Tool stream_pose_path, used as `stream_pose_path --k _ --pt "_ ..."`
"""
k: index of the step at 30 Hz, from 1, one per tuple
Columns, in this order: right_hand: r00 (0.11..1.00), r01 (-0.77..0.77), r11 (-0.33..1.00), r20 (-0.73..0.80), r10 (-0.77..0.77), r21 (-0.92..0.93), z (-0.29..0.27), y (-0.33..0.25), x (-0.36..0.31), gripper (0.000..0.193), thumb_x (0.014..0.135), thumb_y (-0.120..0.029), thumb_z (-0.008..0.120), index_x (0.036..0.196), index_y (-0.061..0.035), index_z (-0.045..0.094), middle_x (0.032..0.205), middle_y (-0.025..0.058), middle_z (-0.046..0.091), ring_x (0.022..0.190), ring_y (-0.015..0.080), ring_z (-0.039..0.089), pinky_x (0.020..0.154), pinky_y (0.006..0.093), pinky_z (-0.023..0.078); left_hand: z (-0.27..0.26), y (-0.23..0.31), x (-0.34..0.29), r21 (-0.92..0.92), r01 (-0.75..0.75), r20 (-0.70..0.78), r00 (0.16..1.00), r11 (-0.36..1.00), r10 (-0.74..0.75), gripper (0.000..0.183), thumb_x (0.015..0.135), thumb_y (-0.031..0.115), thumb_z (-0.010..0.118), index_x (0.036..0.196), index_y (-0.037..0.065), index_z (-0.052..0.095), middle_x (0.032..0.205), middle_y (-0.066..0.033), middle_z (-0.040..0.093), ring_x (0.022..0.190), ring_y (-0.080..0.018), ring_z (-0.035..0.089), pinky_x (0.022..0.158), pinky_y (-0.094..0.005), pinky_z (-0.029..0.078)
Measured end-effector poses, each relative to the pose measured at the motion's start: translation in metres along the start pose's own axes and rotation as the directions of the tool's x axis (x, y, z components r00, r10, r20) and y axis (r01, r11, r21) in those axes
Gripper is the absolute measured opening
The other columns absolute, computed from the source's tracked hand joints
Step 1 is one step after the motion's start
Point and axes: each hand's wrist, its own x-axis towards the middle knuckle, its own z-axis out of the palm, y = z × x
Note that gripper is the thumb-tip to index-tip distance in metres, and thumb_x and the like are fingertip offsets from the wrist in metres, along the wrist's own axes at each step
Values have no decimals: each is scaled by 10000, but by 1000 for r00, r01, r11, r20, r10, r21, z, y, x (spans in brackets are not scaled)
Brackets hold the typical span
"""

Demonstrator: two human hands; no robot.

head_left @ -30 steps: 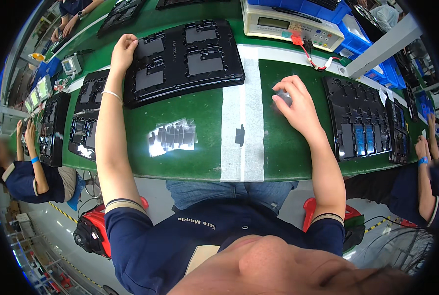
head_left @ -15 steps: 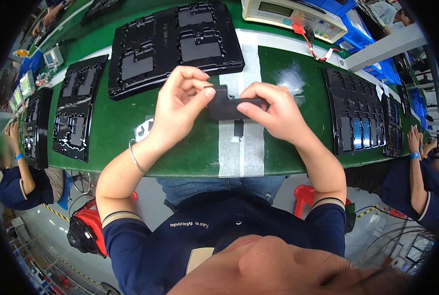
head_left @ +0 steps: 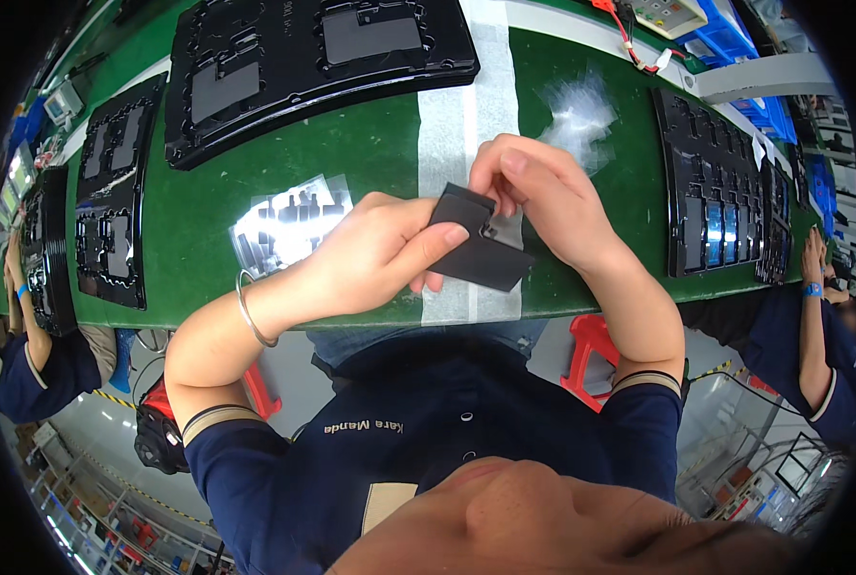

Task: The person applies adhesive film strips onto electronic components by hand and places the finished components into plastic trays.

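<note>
My left hand (head_left: 370,251) grips a black, flat L-shaped block (head_left: 478,257), thumb on top and fingers underneath. The block is tilted above the pale strip (head_left: 444,134) that crosses the green table. At the block's notched upper edge is my right hand (head_left: 553,206), its fingers curled and closed together. Whatever those fingers pinch, if anything, is too small or hidden to make out. A pale, see-through patch shows beside the notch, below the right fingertips.
Shiny clear sheets with dark shapes (head_left: 289,230) lie beside my left forearm. A large black tray (head_left: 390,79) with grey L-shaped pieces stands beyond. More black trays stand left (head_left: 112,196) and right (head_left: 675,192). Clear film (head_left: 581,115) lies at back right. Co-workers sit at both sides.
The block has turned and come nearer to me. My right hand has let go of its right end and moved to its upper edge. The view has shifted, showing more clear sheets.
</note>
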Motion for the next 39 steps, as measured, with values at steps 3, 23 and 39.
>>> stream_pose_path --k 3,23,39 --pt "996 -87 996 37 87 -16 3 0 -1 337 935 -277 387 759 -41 552 673 -32 487 628 54 413 564 204 333 3 0 -1 20 13 33 999 1000 -14 266 920 208 428 881 -11 574 528 -79 533 472 -166 547 481 -286 431" --pt "976 -163 986 144 166 -28 -1 9 2 266 868 -175 510 648 -28 488 639 -36 420 596 49 365 517 233 288 5 -6 0 185 10 24 1000 983 -15 339 913 257 443 725 -21 486 555 -207 464 526 -372 443 505 -403 361" --pt "999 40 997 9 -40 59 6 10 3 228 866 -223 550 735 -36 540 610 -37 479 556 51 405 509 217 338 5 -10 -1 101 -27 -81 996 994 35 321 919 243 439 751 -21 512 523 -117 459 476 -217 454 487 -340 366"
